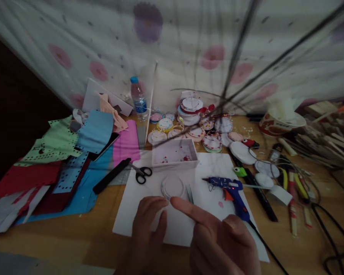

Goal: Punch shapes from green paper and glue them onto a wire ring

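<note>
Low over the white paper [157, 187], my left hand [149, 225] curves with its thumb apart from the fingers, and I see nothing in it. My right hand [215, 236] stretches its index finger towards the left fingertips, the other fingers curled and the thumb raised. The two hands' fingertips nearly meet; whether something tiny sits between them I cannot tell. Just beyond lies a round white disc [172, 186] on the paper. Tweezers [190, 194] rest to its right. A blue hot glue gun [226, 184] with an orange trigger lies farther right, its small light glowing red.
A white box [174, 163] with small red bits stands behind the disc. Scissors [143, 175] and felt sheets [97, 130] lie left. Several decorated discs [189, 118] are piled behind, near a water bottle [138, 100]. Pliers [301, 187], a cable [329, 244] and wooden sticks [326, 137] crowd the right.
</note>
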`<state>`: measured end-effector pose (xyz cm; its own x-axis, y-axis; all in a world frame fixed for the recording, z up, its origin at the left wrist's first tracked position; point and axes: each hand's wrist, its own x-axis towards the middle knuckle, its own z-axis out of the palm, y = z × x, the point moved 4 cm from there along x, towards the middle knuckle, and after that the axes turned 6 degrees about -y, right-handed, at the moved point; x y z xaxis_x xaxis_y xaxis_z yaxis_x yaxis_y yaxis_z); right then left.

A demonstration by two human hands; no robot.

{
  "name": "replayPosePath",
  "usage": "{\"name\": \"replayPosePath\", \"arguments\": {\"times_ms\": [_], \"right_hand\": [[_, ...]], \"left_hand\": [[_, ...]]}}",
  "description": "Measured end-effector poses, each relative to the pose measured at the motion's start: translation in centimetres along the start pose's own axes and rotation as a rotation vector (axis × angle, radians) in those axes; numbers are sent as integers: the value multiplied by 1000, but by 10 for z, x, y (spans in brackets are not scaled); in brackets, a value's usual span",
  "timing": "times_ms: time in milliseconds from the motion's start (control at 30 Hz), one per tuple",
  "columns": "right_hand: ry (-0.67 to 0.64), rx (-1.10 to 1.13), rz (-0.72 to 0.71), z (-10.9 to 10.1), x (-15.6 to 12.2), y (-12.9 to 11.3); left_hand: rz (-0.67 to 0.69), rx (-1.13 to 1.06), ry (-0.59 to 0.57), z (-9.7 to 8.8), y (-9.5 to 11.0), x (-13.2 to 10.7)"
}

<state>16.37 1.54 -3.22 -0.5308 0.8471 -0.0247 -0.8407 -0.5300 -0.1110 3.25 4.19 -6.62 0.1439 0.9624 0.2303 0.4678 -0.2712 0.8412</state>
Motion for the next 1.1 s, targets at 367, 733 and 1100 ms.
{"name": "replayPosePath", "arguments": {"times_ms": [367, 733, 1100], "right_hand": [[23, -391, 154, 5, -10, -3], [117, -681, 262, -15, -18, 10], [570, -1914, -108, -71, -33, -5]], "left_hand": [[-19, -413, -68, -29, 55, 22], [4, -278, -183, -26, 41, 7], [-28, 179, -49, -25, -11, -9]]}}
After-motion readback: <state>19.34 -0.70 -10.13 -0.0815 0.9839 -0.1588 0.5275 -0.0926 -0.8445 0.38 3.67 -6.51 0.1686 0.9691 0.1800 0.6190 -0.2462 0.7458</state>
